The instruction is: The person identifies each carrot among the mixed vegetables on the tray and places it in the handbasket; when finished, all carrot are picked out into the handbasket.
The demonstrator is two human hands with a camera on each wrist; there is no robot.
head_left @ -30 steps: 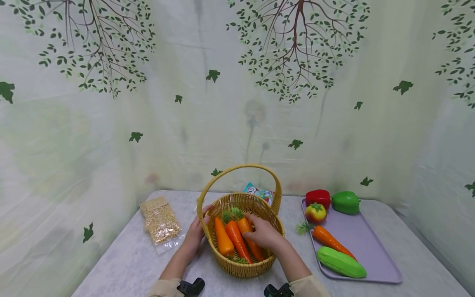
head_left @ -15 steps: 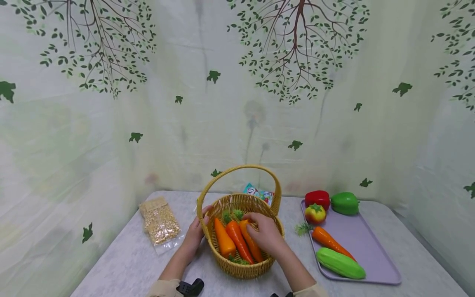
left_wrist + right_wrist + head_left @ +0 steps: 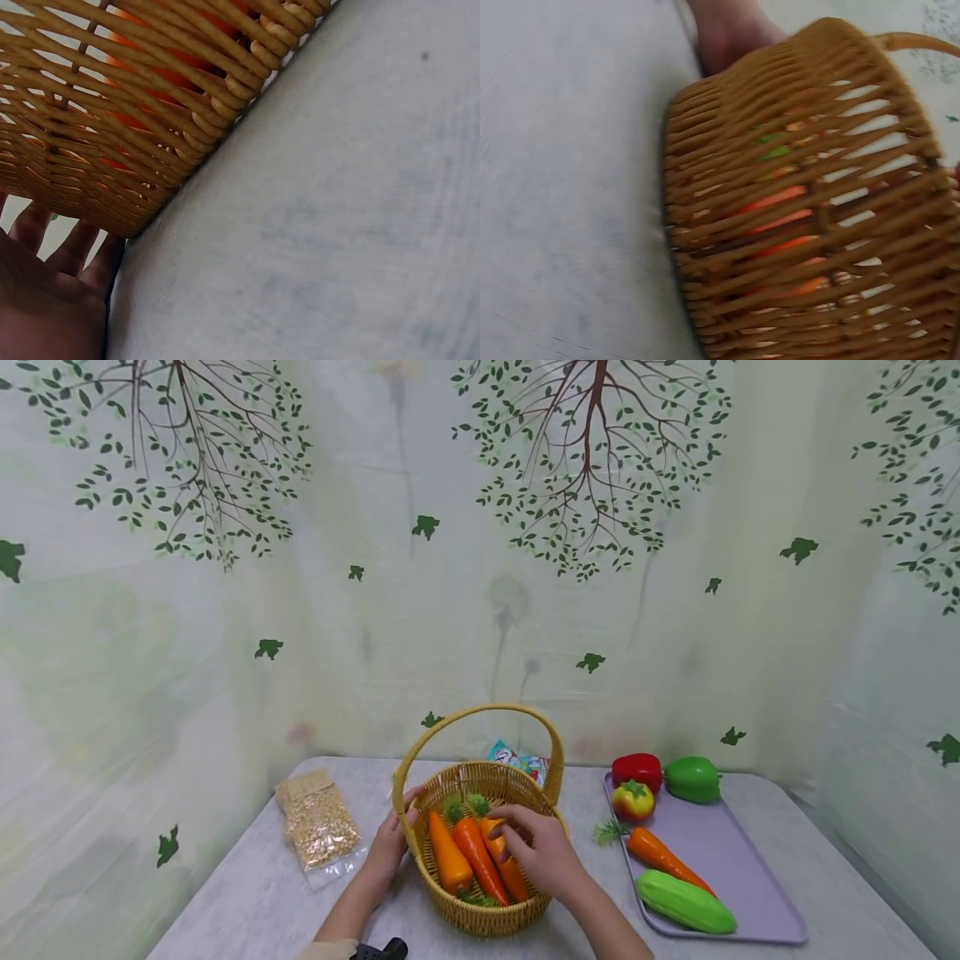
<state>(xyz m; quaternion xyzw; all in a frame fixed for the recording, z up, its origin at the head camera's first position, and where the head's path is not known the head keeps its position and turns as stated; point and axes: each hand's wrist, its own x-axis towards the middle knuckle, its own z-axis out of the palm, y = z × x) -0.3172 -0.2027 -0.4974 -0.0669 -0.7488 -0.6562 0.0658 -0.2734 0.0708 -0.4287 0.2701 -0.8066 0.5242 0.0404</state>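
Note:
A round wicker basket (image 3: 489, 923) with an arched handle stands on the table. Three toy carrots lie side by side in it: a left carrot (image 3: 447, 856), a middle carrot (image 3: 477, 852) and a right carrot (image 3: 514, 878). My left hand (image 3: 386, 847) holds the basket's left side near the handle's foot; in the left wrist view its fingers (image 3: 71, 251) spread along the outer wall. My right hand (image 3: 546, 853) hovers over the basket's right side, fingers loosely bent above the right carrot and partly hiding it. The right wrist view shows mostly the basket's weave.
To the right lies a purple tray (image 3: 750, 868) with a red pepper (image 3: 637, 772), green pepper (image 3: 693, 779), red-yellow fruit (image 3: 632, 802), carrot (image 3: 667, 858) and green cucumber-like vegetable (image 3: 684, 902). A bag of grain (image 3: 318, 822) lies left; a colourful packet (image 3: 525, 763) sits behind the basket.
My right hand has lifted off the right carrot and drawn back slightly, its fingers loosening. The left hand stays at the basket. The whole head view has shifted slightly downward.

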